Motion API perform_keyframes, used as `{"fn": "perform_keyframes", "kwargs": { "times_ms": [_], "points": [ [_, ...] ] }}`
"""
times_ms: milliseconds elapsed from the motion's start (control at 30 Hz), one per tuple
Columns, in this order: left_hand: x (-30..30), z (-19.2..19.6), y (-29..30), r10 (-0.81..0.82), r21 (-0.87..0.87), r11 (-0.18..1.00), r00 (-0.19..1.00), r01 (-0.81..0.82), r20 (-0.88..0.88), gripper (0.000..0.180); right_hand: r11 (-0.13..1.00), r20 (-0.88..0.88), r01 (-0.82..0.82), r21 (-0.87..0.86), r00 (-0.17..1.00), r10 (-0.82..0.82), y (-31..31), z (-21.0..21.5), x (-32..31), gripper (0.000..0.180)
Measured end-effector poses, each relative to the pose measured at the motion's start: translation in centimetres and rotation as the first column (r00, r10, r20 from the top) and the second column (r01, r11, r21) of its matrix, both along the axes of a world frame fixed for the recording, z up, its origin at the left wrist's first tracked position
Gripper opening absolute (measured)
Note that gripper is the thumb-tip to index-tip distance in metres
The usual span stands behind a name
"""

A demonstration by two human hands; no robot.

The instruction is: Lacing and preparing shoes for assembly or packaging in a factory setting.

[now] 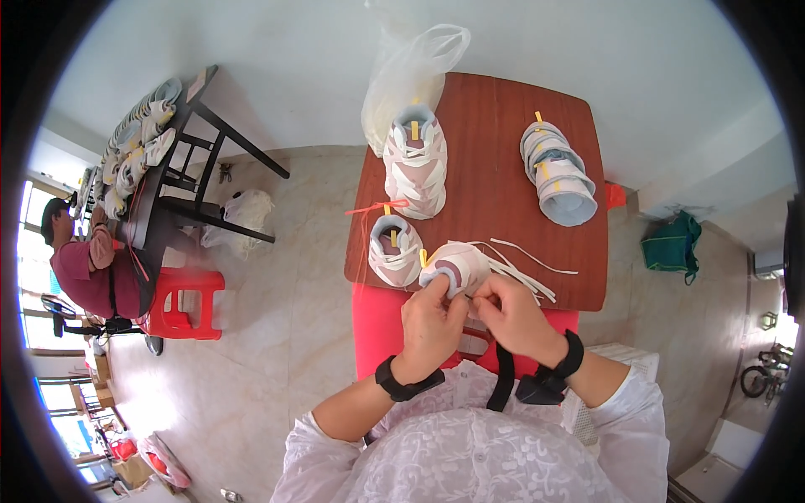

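Near the front edge of the table I hold a pink-and-white shoe upper (468,260) with a grey lining. My left hand (429,325) is closed on its collar side, the thumb and fingers gripping the edge. My right hand (518,317) is closed in a pinch at the upper's near side; what sits between those fingertips is too small to make out. Just right of the upper lie several loose white shoelaces (524,275). Left of it stands another upper (394,256), with red cord (390,204) beside its top.
A stack of laced uppers (415,172) stands at the table's left, by a clear plastic bag (411,71). Nested uppers (560,176) lie at the right of the brown table (495,126). Another person (92,268) sits at a dark table (159,184) with more uppers, near a red stool (186,302).
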State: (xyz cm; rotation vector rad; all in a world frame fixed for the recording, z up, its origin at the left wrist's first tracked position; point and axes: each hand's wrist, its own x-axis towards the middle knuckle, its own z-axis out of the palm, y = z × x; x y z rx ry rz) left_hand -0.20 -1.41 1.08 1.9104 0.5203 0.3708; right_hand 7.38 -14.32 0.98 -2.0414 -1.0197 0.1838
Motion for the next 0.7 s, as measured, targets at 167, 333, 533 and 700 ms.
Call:
{"fn": "perform_keyframes", "kwargs": {
  "times_ms": [167,333,533,700],
  "points": [
    [0.2,-0.8,0.0,-0.014,0.094,0.995,1.0,0.015,-0.015,0.007,0.97,0.478,-0.014,-0.244,0.868,0.133,0.0,0.1,-1.5,0.009],
    [0.2,-1.3,-0.2,-0.009,-0.002,1.0,1.0,0.009,0.026,0.009,0.999,-0.062,0.037,0.032,0.997,-0.035,-0.1,-1.0,0.3,0.01],
    [0.4,-2.2,-0.1,-0.025,0.088,0.996,1.0,0.026,-0.018,0.007,0.972,0.487,-0.017,-0.235,0.863,0.133,0.1,-1.2,-0.9,0.007],
    [0.4,-2.7,-0.2,-0.003,-0.002,1.0,1.0,0.003,0.022,0.009,0.998,-0.53,0.059,0.009,0.847,-0.045,-0.1,-2.1,0.3,0.01]
  ]
}}
